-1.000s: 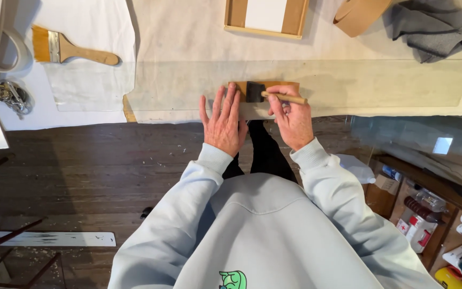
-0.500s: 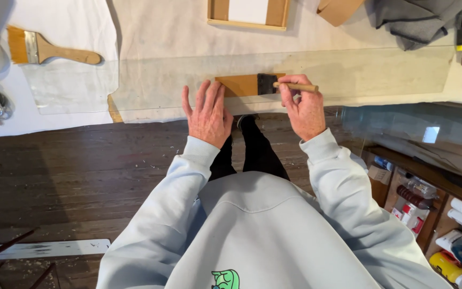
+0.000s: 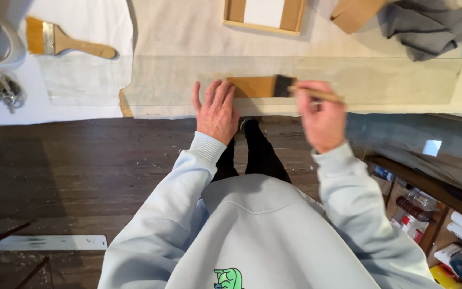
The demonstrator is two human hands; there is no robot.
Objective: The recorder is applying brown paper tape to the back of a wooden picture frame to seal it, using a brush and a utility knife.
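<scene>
— What are the hands doing at the desk (image 3: 177, 32)?

— The left hand (image 3: 216, 111) lies flat, palm down, fingers spread and pointing away from the body, on a long pale board (image 3: 380, 80) that runs along the near edge of the cloth-covered desk. The right hand (image 3: 322, 115) is closed around the wooden handle of a foam brush (image 3: 295, 88), wrist bent slightly inward; it shows blurred.

— Where is the brush?

— Its dark head rests on the board, at the right end of a brown coated patch (image 3: 251, 86) just beside the left hand's fingertips. The handle points right, toward the right hand.

— And the arms?

— Both come forward from a light grey sweatshirt (image 3: 274, 235), elbows bent, forearms angled up to the desk edge, the right set wider than the left.

— What else is on the desk?

— A wide bristle brush (image 3: 65, 43) with a wooden handle lies well apart at far left, a wooden frame (image 3: 263, 13) sits at the top, and a grey cloth (image 3: 423, 27) is bunched at upper right.
</scene>
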